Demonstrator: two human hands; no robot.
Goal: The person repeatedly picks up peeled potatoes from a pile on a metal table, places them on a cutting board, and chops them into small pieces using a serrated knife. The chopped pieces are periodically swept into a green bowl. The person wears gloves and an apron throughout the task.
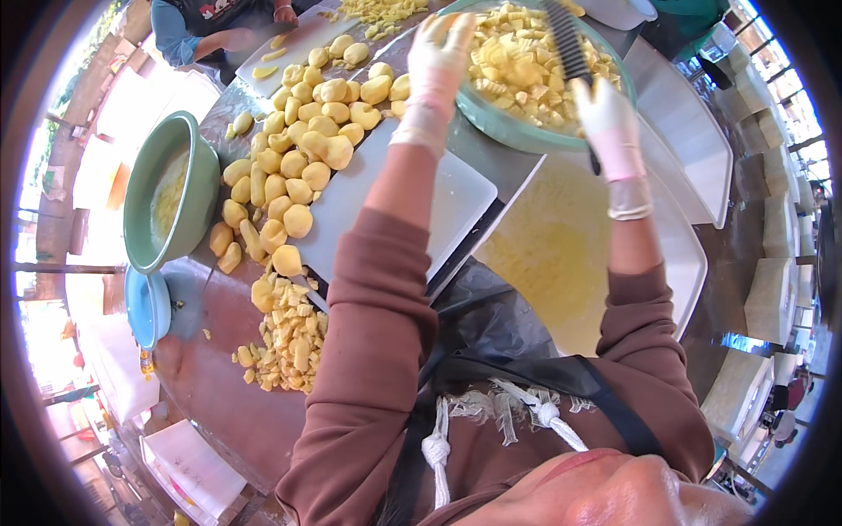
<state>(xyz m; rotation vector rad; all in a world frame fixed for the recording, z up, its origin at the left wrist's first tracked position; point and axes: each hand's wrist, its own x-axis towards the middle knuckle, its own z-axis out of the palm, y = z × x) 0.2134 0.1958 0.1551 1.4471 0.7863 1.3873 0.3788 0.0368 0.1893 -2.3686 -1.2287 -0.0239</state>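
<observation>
My left hand [440,61], in a pale glove, is raised beside the rim of a large green basin [502,125], its fingers stretched out and nothing visible in them. Chunks of cut potato [526,74] fill that basin. A crinkle-cut knife [567,39] with a ridged blade and dark handle is gripped in my gloved right hand [605,114], its blade over the basin's right part. Below my left wrist lies a white cutting board [456,188]. Many whole peeled potatoes [298,167] are heaped to its left, with a pile of cut pieces [294,337] nearer me.
At the left stand a deep green tub [206,167] and a blue basin [145,307]. A white bin with yellowish liquid [553,237] sits below my right hand. Across the table, a co-worker's blue sleeve [175,35] reaches toward another white board [303,39].
</observation>
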